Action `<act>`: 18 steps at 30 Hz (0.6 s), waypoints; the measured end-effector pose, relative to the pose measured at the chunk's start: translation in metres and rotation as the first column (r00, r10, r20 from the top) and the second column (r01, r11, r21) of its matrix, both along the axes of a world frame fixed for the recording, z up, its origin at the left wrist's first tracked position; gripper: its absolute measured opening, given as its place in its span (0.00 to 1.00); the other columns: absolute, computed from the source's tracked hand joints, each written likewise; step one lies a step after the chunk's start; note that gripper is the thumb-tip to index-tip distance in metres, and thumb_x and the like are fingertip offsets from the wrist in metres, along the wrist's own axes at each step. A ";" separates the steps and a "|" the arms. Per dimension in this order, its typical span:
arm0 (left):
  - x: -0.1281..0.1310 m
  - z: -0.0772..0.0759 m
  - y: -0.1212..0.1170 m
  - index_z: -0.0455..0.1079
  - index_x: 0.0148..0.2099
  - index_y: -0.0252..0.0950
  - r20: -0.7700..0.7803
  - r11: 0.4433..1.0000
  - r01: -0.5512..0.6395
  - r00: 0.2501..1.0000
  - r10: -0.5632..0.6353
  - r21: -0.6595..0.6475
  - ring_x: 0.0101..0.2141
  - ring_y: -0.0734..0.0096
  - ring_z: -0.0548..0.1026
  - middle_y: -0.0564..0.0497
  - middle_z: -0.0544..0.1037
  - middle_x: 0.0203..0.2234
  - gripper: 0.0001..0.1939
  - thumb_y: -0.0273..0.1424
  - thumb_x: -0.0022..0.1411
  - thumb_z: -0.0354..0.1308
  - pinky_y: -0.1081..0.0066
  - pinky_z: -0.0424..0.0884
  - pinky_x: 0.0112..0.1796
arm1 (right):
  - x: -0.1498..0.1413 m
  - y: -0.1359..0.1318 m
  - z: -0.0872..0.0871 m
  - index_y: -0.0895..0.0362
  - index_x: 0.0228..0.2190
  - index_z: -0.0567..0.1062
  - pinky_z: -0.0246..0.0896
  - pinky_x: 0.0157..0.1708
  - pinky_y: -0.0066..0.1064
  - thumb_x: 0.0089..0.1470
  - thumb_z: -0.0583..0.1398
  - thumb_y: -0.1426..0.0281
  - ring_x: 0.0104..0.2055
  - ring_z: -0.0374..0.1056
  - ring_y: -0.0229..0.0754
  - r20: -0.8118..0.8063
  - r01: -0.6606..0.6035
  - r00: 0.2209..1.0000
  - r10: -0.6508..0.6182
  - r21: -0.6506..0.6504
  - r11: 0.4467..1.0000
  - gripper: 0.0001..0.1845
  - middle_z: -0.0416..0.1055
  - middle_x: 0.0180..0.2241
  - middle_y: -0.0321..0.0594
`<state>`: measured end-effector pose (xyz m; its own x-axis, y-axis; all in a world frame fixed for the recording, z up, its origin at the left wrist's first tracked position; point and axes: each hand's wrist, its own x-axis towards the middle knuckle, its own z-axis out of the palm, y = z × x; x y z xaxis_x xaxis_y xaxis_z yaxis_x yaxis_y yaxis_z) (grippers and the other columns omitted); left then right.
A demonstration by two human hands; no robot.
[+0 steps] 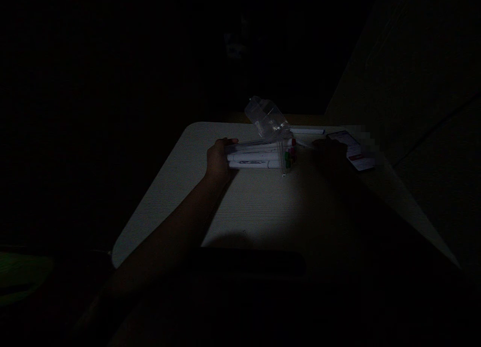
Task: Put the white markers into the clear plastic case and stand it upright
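My left hand is wrapped round the closed end of a clear plastic case of markers, which lies on its side. Several white-bodied markers are inside, with red, purple and green ends showing at the open right end. The case's clear lid is flipped up and back. My right hand, in deep shadow, is just right of that open end. A thin white marker sticks out from its fingers toward the case. The fingers themselves are hard to make out.
A white marker lies near the far edge of the pale table. Right of my right hand lies a phone with a lit screen. A green shape is at the lower left. The surroundings are very dark.
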<state>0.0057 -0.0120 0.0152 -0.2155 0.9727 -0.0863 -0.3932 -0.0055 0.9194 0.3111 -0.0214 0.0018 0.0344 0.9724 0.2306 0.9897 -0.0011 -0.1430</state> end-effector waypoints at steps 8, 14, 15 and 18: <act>0.000 0.000 -0.001 0.71 0.31 0.35 -0.001 1.000 0.009 1.000 -0.009 0.006 0.17 0.74 0.66 0.50 0.72 0.22 0.14 0.41 0.55 0.55 0.71 0.60 0.18 | -0.001 -0.013 -0.005 0.58 0.48 0.77 0.64 0.58 0.49 0.56 0.56 0.67 0.54 0.71 0.53 -0.314 -0.006 0.944 0.106 0.303 0.953 0.20 0.76 0.50 0.52; 0.000 0.002 -0.002 0.72 0.31 0.34 0.004 1.000 0.010 1.000 -0.010 -0.013 0.17 0.73 0.66 0.49 0.73 0.22 0.13 0.39 0.56 0.53 0.72 0.60 0.18 | -0.014 -0.041 0.011 0.58 0.49 0.76 0.69 0.51 0.41 0.60 0.57 0.61 0.48 0.73 0.47 -0.386 0.025 0.892 0.236 0.563 0.826 0.21 0.76 0.48 0.52; -0.001 0.001 -0.001 0.72 0.31 0.34 0.001 1.000 0.009 1.000 -0.009 -0.009 0.17 0.73 0.66 0.49 0.73 0.22 0.13 0.39 0.56 0.53 0.71 0.60 0.18 | -0.016 -0.044 0.015 0.58 0.49 0.76 0.70 0.51 0.40 0.60 0.58 0.61 0.48 0.73 0.46 -0.391 0.038 0.885 0.253 0.604 0.796 0.20 0.77 0.48 0.52; -0.002 -0.003 0.002 0.71 0.31 0.35 -0.005 1.000 -0.001 1.000 0.001 0.024 0.18 0.73 0.66 0.48 0.74 0.24 0.13 0.41 0.55 0.55 0.71 0.61 0.19 | -0.020 -0.051 0.025 0.56 0.47 0.76 0.70 0.48 0.39 0.60 0.60 0.62 0.48 0.73 0.46 -0.371 0.083 0.896 0.246 0.682 0.726 0.16 0.77 0.47 0.52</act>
<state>0.0038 -0.0097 0.0120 -0.2171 0.9742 -0.0622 -0.3882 -0.0277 0.9211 0.2915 -0.0724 0.0267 0.2125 0.5668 0.7960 0.8237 0.3343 -0.4580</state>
